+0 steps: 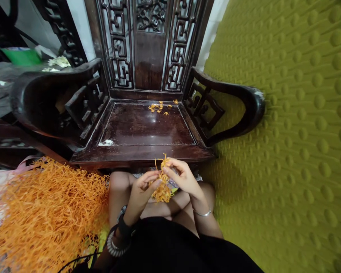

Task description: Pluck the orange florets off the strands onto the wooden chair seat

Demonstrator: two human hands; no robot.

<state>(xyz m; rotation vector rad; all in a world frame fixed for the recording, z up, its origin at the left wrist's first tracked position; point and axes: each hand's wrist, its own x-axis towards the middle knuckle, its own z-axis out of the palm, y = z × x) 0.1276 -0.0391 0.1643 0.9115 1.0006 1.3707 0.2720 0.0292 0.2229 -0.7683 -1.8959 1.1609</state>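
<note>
My left hand (144,186) and my right hand (182,175) meet above my lap, just in front of the wooden seat. Between the fingertips of my right hand is an orange piece (165,163) with thin strands sticking up. My left thumb and fingers pinch at its lower left side; exactly what they grip is too small to make out. Below the hands, a clump of orange pieces (162,192) lies over my lap. Several small orange pieces (159,107) rest near the back of the dark seat (136,125).
A large heap of orange strands (53,212) is at the left, beside my leg. The chair's curved armrests (251,106) flank the seat. A textured yellow-green surface (295,151) fills the right side. A green basin (22,56) stands at the upper left.
</note>
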